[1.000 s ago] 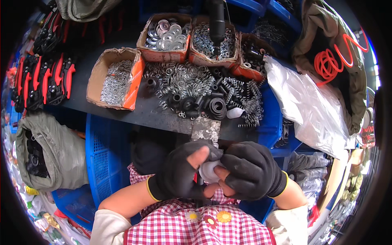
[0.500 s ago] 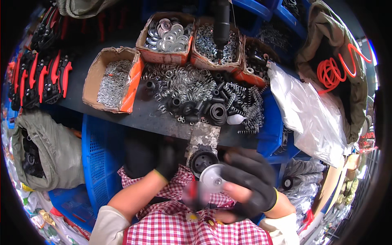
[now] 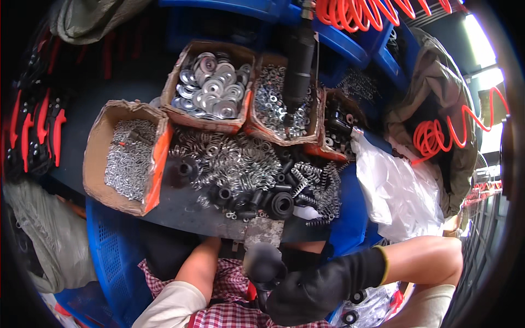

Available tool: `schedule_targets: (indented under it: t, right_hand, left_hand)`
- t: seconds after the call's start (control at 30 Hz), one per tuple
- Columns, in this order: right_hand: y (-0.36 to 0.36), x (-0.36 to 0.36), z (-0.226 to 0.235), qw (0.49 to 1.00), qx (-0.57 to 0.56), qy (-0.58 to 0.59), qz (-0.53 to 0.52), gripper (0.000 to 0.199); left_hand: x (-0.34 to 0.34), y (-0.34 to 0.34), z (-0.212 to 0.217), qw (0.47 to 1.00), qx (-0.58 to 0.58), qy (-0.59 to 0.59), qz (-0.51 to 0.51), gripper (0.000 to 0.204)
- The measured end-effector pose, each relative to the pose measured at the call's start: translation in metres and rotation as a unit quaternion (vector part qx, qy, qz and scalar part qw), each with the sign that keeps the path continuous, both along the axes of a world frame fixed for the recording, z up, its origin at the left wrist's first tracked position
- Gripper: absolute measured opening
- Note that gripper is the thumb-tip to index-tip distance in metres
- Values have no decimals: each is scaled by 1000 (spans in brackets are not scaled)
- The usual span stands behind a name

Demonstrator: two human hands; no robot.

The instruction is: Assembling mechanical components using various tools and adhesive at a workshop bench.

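My right hand (image 3: 301, 298), in a black glove, is low in front of the bench with its fingers curled. What they close on is hidden and blurred. Beside the fingertips is a dark round part (image 3: 264, 265), smeared by motion, just below a worn metal plate (image 3: 263, 232) at the bench edge. A bit of red (image 3: 252, 290) shows by the glove, against my checked apron (image 3: 232, 279). My left forearm (image 3: 201, 268) reaches up to the bench edge, and the hand beyond it is hidden.
On the dark bench (image 3: 180, 210) lie heaped springs (image 3: 240, 164) and black rings (image 3: 281, 205). Cardboard boxes hold pins (image 3: 128, 169), washers (image 3: 216, 90) and nuts (image 3: 270, 98). A black power driver (image 3: 299, 71) hangs over the nuts. White plastic (image 3: 396, 186) drapes at right, near a red coiled hose (image 3: 432, 136).
The view has tilted, so the bench sits lower. My right hand has swung down across the apron, and the pale disc by it is no longer seen. My left glove has gone out of sight.
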State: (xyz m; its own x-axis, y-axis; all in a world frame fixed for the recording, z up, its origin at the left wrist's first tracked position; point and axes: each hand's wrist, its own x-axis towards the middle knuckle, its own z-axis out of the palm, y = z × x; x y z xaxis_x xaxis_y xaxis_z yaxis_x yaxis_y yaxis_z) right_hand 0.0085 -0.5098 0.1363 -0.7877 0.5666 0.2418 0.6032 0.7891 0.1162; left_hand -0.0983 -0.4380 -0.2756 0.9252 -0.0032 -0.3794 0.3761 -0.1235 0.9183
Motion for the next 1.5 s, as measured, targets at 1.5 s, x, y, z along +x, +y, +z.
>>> schedule_targets:
  t: [1.5]
  right_hand:
    - [-150, -177, -41, 558, -234, 726, -328, 27]
  left_hand:
    - [-128, 121, 427, 734, 300, -489, 364, 27]
